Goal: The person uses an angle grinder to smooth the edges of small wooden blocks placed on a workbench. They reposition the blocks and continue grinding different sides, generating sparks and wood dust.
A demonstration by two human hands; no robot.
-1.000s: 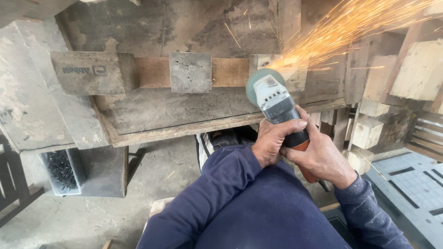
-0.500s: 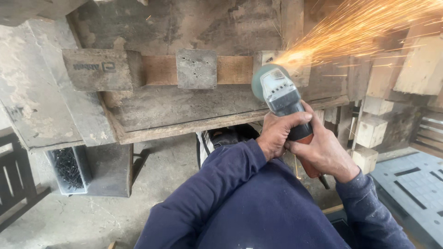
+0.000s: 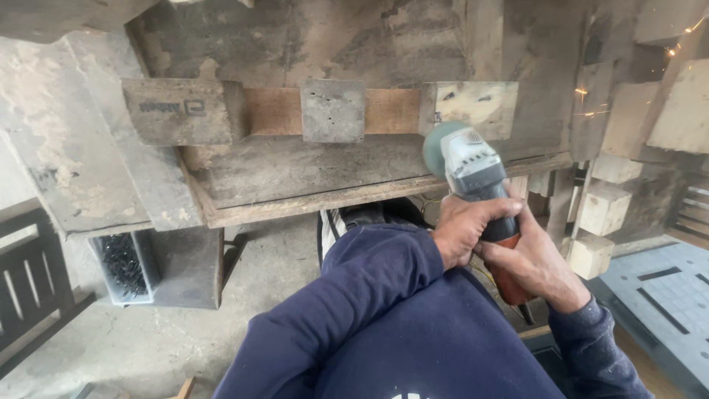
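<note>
Both my hands grip an angle grinder [image 3: 473, 170] with a grey body, a green guard and an orange-red rear handle. My left hand [image 3: 469, 229] wraps the body from the left. Lower down, my right hand [image 3: 535, 262] closes around the rear handle. The disc sits by the right wooden block [image 3: 473, 107] of a weathered wooden pallet [image 3: 310, 174] standing on edge in front of me. Two more blocks, one at the left [image 3: 181, 111] and one in the middle [image 3: 332, 111], are fixed along the same board. Only a few faint sparks [image 3: 591, 103] show at the right.
A clear box of dark nails [image 3: 122, 270] stands on the concrete floor at the left, beside a dark slatted frame [image 3: 29, 281]. Stacked wooden blocks [image 3: 605, 210] rise at the right. A grey plastic pallet [image 3: 665, 295] lies at the lower right. My shoe [image 3: 354, 218] shows under the pallet.
The heavy spray of sparks to the upper right has died to a few specks. The grinder and both hands hold about the same place by the right block.
</note>
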